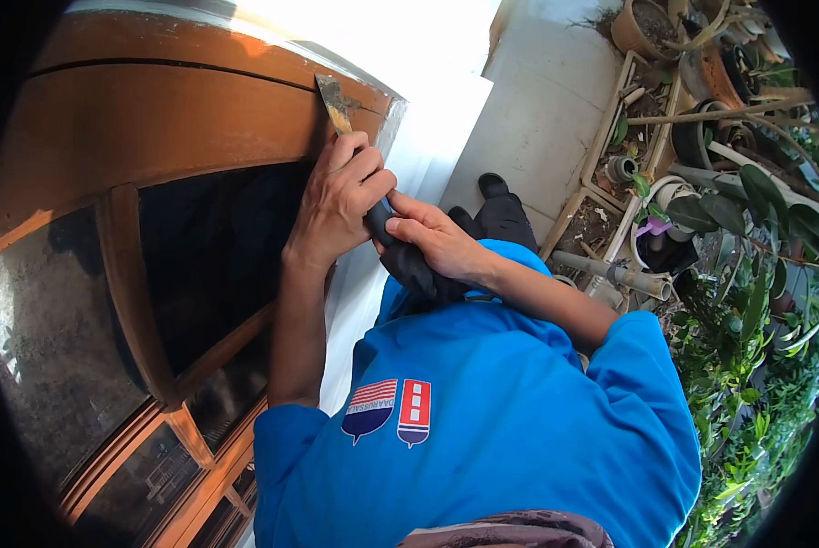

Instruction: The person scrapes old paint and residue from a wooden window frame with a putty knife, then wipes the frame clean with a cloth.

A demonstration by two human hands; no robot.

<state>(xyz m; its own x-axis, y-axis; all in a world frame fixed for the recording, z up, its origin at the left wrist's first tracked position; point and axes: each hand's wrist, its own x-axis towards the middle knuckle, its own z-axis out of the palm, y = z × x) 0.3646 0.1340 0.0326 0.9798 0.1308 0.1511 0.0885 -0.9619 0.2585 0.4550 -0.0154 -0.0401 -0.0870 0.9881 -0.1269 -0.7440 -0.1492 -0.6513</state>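
Observation:
A scraper [338, 108] with a worn, stained metal blade and a dark handle points up and to the left. Its blade tip rests against the brown wooden frame [199, 114], close to the corner by the white wall. My left hand [343, 196] is closed around the scraper near the base of the blade. Lower down, my right hand [441, 242] wraps the end of the dark handle, thumb laid along it. Part of the handle is hidden by my fingers.
Dark glass panes [217, 247] with wooden bars lie left of my arm. The white wall edge [437, 128] runs beside the frame. On the right, past the tiled floor [542, 119], are planter boxes [601, 183], pots [642, 32], pipes and leafy plants [738, 365].

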